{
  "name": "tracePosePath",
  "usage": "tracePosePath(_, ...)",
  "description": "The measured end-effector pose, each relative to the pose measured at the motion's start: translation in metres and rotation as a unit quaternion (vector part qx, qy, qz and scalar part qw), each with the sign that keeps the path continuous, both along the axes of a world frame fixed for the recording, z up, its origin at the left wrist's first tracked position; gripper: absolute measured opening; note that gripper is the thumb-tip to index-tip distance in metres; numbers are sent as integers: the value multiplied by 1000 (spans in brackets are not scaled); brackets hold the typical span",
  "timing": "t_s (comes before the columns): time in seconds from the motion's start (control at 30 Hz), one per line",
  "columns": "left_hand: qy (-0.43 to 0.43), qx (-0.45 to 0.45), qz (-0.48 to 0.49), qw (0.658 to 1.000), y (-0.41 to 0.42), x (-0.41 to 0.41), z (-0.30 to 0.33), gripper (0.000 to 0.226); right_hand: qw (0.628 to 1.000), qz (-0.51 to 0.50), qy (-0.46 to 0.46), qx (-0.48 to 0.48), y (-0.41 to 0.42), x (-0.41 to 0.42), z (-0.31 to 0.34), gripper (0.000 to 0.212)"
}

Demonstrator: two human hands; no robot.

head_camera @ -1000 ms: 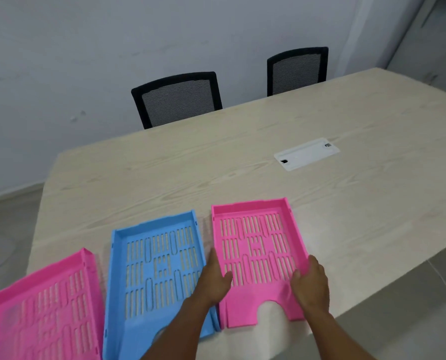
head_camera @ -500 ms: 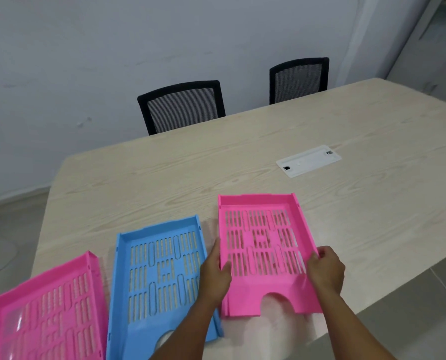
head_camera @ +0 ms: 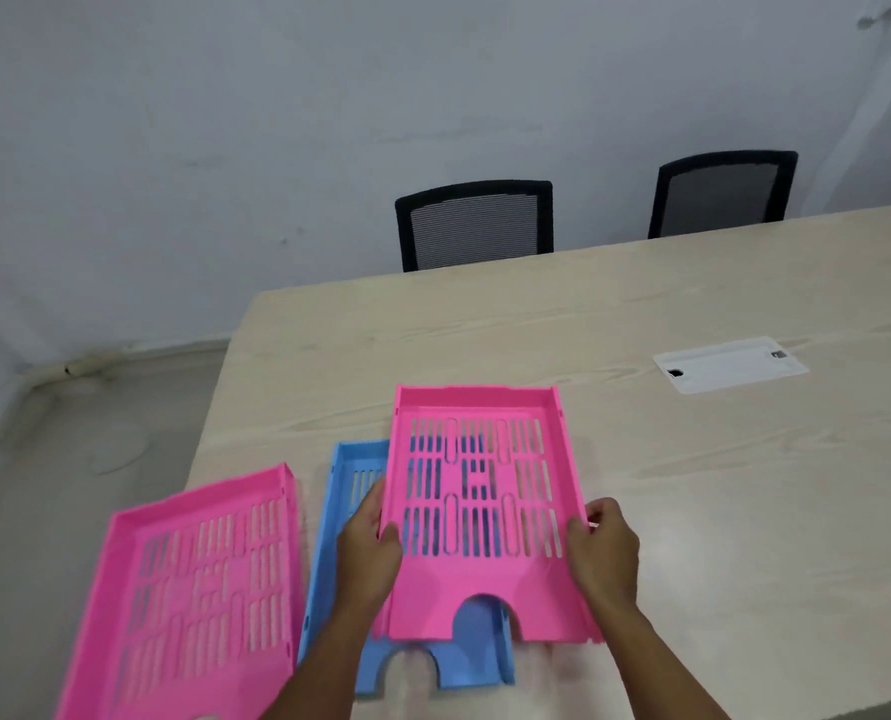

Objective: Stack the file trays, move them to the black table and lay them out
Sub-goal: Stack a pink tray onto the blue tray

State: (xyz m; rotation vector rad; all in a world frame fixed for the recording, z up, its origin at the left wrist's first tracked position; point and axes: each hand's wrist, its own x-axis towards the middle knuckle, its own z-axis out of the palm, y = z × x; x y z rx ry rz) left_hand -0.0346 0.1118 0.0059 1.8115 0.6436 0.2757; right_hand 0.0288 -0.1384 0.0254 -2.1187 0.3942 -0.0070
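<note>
I hold a pink slotted file tray (head_camera: 480,589) lifted off the light wooden table (head_camera: 693,485), partly over a blue file tray (head_camera: 344,491) that lies flat beneath it. My left hand (head_camera: 368,550) grips the pink tray's left wall and my right hand (head_camera: 602,545) grips its right wall. The held tray covers most of the blue one; its blue left side and notched near edge show. A second pink file tray (head_camera: 194,589) lies at the table's near left corner, overhanging the edge.
A white cable-port cover (head_camera: 729,363) is set into the table to the right. Two black mesh chairs (head_camera: 477,223) (head_camera: 721,192) stand at the far side against a white wall. Grey floor lies to the left.
Both hands lifted the right pink tray off the table and carried it left, over the blue tray. The view swung left.
</note>
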Motion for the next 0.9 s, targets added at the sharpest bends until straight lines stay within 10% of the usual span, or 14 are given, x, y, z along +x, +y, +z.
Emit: tracePosePath(0.9,74,10,33,997,67,-71,-7,74,988,147,-11,-45,71,-37,-29,19)
